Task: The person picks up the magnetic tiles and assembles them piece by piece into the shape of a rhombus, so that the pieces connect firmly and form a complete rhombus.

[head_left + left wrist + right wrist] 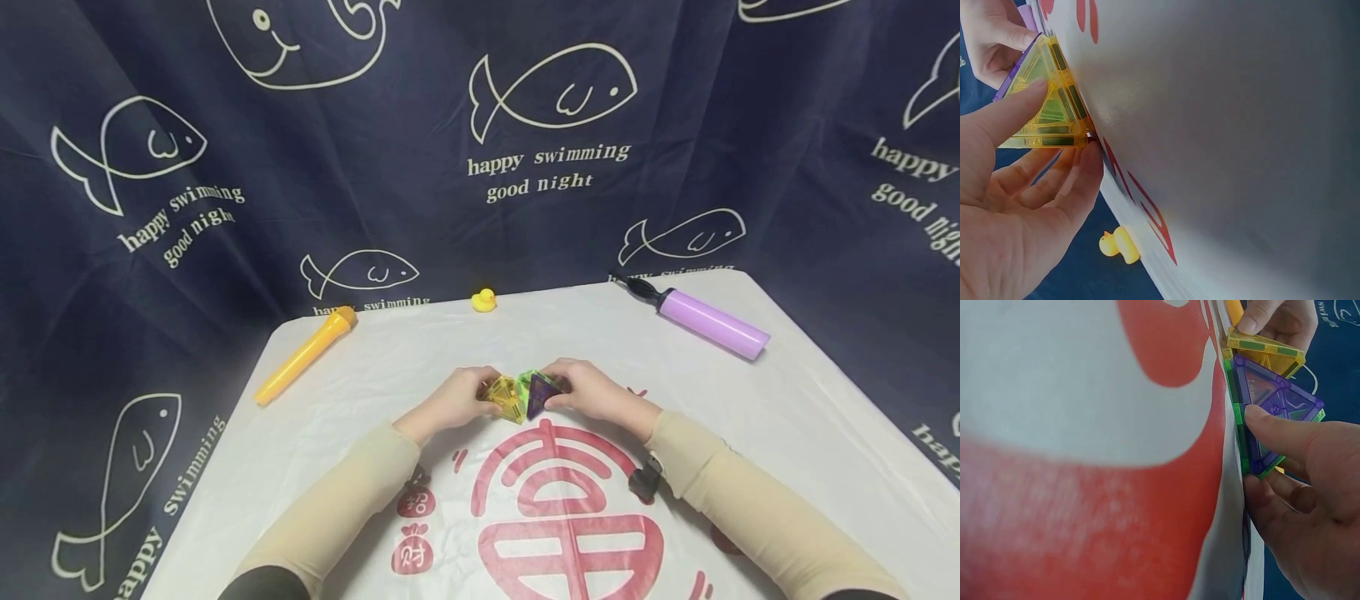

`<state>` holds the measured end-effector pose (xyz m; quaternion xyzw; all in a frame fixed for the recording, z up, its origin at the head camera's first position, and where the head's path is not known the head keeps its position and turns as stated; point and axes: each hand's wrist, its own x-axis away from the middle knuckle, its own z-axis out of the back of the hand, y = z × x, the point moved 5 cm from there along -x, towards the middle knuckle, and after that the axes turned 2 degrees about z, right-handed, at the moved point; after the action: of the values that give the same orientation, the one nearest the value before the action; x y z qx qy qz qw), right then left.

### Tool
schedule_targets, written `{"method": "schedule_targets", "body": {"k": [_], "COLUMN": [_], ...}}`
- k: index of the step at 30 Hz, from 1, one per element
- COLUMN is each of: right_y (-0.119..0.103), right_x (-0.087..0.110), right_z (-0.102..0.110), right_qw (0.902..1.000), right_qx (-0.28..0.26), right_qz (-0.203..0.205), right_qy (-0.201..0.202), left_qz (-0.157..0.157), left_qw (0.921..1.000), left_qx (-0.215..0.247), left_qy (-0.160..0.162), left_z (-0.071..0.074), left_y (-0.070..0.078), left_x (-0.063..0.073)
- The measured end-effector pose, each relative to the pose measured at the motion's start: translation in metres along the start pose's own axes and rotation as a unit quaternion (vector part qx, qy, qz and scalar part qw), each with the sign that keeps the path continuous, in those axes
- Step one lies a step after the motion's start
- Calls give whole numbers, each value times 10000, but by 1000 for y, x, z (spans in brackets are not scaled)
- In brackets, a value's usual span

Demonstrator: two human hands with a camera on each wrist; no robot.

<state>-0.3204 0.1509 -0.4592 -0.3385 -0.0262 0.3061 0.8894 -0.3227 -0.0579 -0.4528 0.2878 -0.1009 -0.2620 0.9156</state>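
Translucent triangular magnetic tiles stand together near the middle of the table, between the two hands. My left hand (452, 400) grips the yellow magnetic tiles (507, 402), which lean against each other; its thumb lies on one face in the left wrist view. From the other side my right hand (592, 392) holds a purple magnetic tile (1272, 400), its thumb on the front face. Green magnetic tiles (1239, 428) show along the edge and behind the purple one. The yellow and purple groups sit side by side; in the head view I cannot tell whether they are joined.
An orange toy microphone (303, 357) lies at the left table edge. A yellow rubber duck (484, 301) sits at the back edge, and a purple hand pump (712, 323) lies at the back right. Dark fish-print curtains (420, 208) surround the white tablecloth (390, 350).
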Motion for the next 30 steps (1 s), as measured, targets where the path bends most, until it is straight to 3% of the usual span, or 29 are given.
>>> {"method": "schedule_targets", "body": {"k": [16, 30], "right_y": [-4, -9], "right_x": [-3, -4], "right_z": [1, 3], "right_qw": [10000, 9998], "right_qx": [7, 84], "right_qz": [-55, -91], "right_qy": [-60, -161], "left_qz": [102, -52], "left_qw": [9997, 9996], "left_qx": [198, 252], "left_qy": [60, 111], "left_z": [3, 3], "left_y": [0, -1], "left_x": [1, -1]}}
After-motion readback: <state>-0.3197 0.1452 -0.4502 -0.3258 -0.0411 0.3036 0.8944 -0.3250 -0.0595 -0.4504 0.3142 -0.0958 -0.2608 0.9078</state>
